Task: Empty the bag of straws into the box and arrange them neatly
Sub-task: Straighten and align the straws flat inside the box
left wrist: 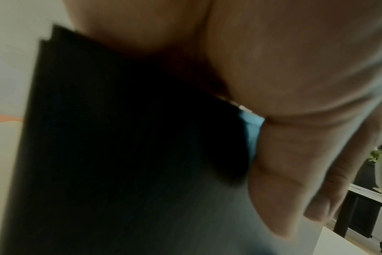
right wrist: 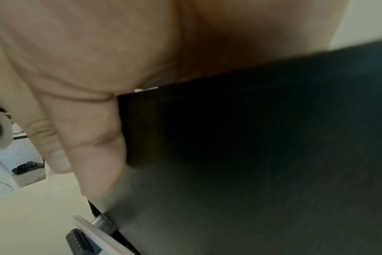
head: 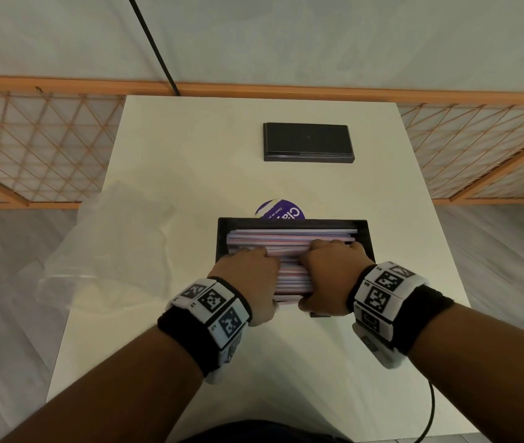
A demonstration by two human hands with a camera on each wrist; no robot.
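An open black box point(head: 364, 233) sits on the white table point(head: 190, 155), filled with pink, white and blue straws point(head: 289, 239) lying lengthwise in a stack. My left hand point(head: 248, 270) and right hand point(head: 331, 266) are side by side at the box's near edge. The fingers of both curl over the straws while the thumbs press the outside of the near wall. In the left wrist view the thumb point(left wrist: 283, 172) lies against the dark box wall point(left wrist: 120, 138). The right wrist view shows the thumb point(right wrist: 94, 146) against the box wall point(right wrist: 251, 138).
A crumpled clear plastic bag point(head: 110, 238) lies left of the box, over the table's left edge. The black box lid point(head: 308, 142) lies at the far side. A purple round label point(head: 281, 211) peeks out behind the box. A wooden lattice screen point(head: 30, 139) stands behind the table.
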